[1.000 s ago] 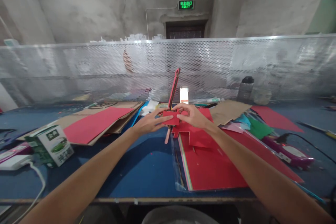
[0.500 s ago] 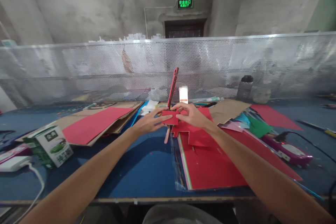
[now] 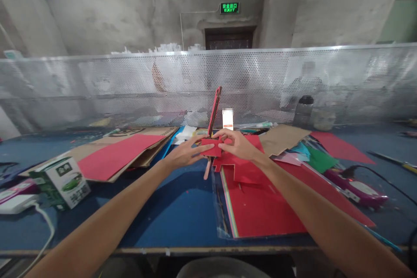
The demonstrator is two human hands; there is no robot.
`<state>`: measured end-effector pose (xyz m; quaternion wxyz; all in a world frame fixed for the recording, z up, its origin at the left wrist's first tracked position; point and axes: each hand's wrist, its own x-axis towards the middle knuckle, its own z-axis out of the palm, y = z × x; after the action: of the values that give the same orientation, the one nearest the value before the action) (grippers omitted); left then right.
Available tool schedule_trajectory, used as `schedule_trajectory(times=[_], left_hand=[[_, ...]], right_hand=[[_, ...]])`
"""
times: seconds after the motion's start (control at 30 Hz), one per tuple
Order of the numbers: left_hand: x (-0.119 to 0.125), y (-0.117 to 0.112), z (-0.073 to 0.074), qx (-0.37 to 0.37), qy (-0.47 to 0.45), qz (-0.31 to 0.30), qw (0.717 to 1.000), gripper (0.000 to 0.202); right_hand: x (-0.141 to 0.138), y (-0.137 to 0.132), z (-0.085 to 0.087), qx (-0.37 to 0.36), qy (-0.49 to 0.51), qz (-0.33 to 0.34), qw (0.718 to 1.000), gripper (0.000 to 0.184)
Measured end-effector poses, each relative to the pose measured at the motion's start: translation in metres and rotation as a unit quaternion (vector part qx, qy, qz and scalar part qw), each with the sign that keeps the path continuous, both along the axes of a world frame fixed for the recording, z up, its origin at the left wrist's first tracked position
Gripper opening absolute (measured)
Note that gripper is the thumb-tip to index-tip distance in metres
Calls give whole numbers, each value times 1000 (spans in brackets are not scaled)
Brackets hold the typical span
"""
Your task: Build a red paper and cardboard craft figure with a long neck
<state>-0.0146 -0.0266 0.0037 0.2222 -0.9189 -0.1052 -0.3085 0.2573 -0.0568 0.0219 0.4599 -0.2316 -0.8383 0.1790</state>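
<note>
Between both hands, above the table, is a small red cardboard piece (image 3: 211, 147). My left hand (image 3: 185, 151) grips its left side, thumb on the front and fingers behind. On its right side my right hand (image 3: 239, 144) pinches it, thumb in front and fingers curled over the top. A long narrow red strip with brown edges (image 3: 215, 110) rises from behind the piece, and a pink end (image 3: 207, 170) sticks out below; whether these are joined to it I cannot tell. Below my right hand, a cut red sheet (image 3: 244, 169) lies on a red paper stack (image 3: 267, 208).
Cardboard with a red sheet (image 3: 120, 156) lies left, near a green-white carton (image 3: 67, 182) and a white charger (image 3: 16, 204). A lit phone (image 3: 227, 119) stands behind the hands. On the right are brown cardboard (image 3: 283, 139), a purple power strip (image 3: 356, 189) and a dark bottle (image 3: 304, 110).
Both hands keep their hold on the red cardboard piece in nearly the same place. The whole view has shifted slightly, with the scene a little lower.
</note>
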Motion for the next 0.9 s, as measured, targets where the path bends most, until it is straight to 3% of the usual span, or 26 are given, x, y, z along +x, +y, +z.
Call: schedule_trajectory(times=[0.37,0.5,0.6,0.67,0.77,0.9], left_hand=[[-1,4,1,15,13,13,1000,50],[-4,5,8,39,21,19,999,50],[-10,5,14,47,6,48,998,46],[-14,5,17,61,-5,59,996,45],[-18,7,19,76,-23,59,995,46],[-22,13,17,69,-43,62,995,50]], right_hand=[[-2,-3,1,-1,-5,-5,1000,27],[3,2,6,-36,13,-15,999,26],[16,10,8,-62,-8,-79,995,27],[27,17,5,-46,-82,-151,984,26],[43,23,-4,-13,-268,-255,929,31],[64,26,-11,-54,-426,-413,803,44]])
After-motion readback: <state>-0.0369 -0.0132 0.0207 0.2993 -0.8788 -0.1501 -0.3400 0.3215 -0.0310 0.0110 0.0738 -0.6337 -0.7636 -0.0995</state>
